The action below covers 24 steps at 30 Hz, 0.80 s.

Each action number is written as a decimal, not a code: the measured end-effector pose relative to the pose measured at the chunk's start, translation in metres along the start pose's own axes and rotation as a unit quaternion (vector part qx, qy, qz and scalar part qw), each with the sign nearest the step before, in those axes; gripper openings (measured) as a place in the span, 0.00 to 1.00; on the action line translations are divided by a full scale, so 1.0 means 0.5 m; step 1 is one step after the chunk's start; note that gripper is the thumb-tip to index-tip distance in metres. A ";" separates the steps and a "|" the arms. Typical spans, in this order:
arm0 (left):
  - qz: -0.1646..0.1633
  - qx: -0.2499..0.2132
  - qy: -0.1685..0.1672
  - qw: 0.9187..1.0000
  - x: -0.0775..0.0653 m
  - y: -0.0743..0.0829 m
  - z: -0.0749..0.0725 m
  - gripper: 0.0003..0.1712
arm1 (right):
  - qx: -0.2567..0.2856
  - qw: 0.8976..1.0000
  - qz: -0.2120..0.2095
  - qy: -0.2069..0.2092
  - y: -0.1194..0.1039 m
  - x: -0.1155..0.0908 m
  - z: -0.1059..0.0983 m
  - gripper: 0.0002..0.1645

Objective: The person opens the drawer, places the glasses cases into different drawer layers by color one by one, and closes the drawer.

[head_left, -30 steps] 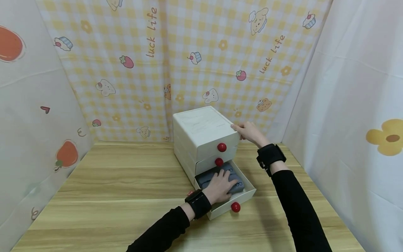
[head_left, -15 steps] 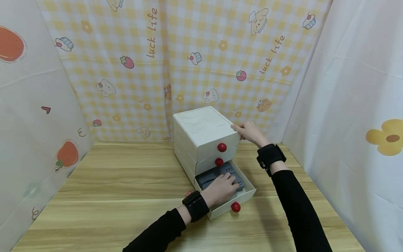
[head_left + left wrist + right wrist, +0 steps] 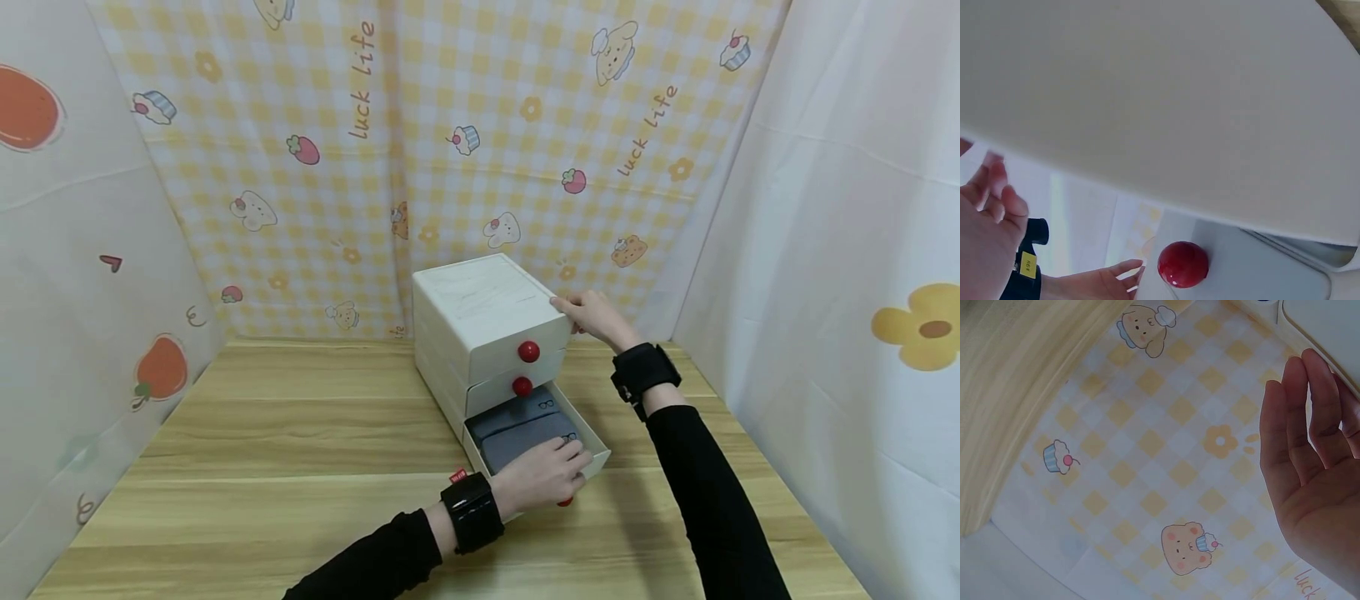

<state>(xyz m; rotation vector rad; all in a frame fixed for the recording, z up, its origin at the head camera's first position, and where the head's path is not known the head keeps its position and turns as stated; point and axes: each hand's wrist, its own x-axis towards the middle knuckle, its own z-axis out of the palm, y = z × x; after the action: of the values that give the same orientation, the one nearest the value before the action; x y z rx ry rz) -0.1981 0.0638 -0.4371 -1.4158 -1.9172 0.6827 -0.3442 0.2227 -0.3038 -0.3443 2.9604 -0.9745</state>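
Observation:
A white three-drawer cabinet (image 3: 480,304) stands on the table with its bottom drawer (image 3: 592,462) pulled out. In that drawer lie two grey, soft, folded items (image 3: 525,437) printed with small glasses outlines. My left hand (image 3: 543,475) is over the drawer's front wall, fingers loosely bent and nothing seen in them; it mostly covers the bottom red knob (image 3: 566,502). The drawer's pale outer surface (image 3: 1160,106) fills much of the left wrist view. My right hand (image 3: 596,317) rests at the cabinet's top right edge, its fingers (image 3: 1297,419) fairly straight along the side.
Red knobs mark the top drawer (image 3: 528,351) and the middle drawer (image 3: 522,386), both pushed in. The wooden table (image 3: 300,433) extends around the cabinet. A yellow checked curtain (image 3: 337,183) hangs behind, with white curtains (image 3: 840,217) at the sides.
My left hand has moved off the grey folded items toward the drawer's front, uncovering them; they now look flatter and neater. The right hand stays at the cabinet edge.

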 end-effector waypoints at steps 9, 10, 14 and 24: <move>0.079 0.035 -0.045 0.995 0.005 0.008 -0.004 0.16 | -0.004 1.000 0.003 0.000 0.001 0.002 0.001 0.30; 0.084 0.037 -0.057 0.994 0.005 0.008 -0.005 0.16 | -0.004 1.000 0.005 0.000 0.000 0.002 0.001 0.30; 0.087 0.037 -0.073 0.993 0.005 0.006 -0.007 0.17 | -0.001 1.000 0.010 -0.002 -0.002 0.001 0.002 0.31; 0.055 -0.016 -0.049 0.997 0.006 -0.008 0.000 0.14 | 0.003 1.000 0.013 -0.007 -0.001 -0.001 0.002 0.31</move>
<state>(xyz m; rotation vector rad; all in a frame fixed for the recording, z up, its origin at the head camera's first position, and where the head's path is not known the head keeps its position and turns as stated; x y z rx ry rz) -0.2011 0.0655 -0.4336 -1.5428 -1.9439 0.7892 -0.3436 0.2219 -0.3043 -0.3107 2.9419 -0.9747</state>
